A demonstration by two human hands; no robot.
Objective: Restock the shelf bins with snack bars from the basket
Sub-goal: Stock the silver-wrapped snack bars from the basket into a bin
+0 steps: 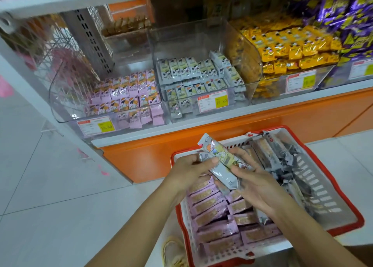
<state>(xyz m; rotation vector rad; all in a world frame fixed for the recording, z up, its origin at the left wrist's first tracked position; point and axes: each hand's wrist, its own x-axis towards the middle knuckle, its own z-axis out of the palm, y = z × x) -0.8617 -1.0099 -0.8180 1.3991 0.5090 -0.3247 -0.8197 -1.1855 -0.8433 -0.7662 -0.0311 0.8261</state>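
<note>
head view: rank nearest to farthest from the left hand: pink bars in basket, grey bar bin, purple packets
From the left hand:
1. Pink-wrapped snack bars in the red plastic basket, just below.
2. Clear plastic bin of grey-wrapped bars, on the shelf ahead.
3. Purple foil packets, far right of the shelf.

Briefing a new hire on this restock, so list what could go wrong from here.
1. The left hand and right hand grip a loose bundle of grey bars above the basket; one might slip out onto the floor.
2. The grey bin sits right beside the pink bin, so a hurried drop could land bars in the wrong one.
</note>
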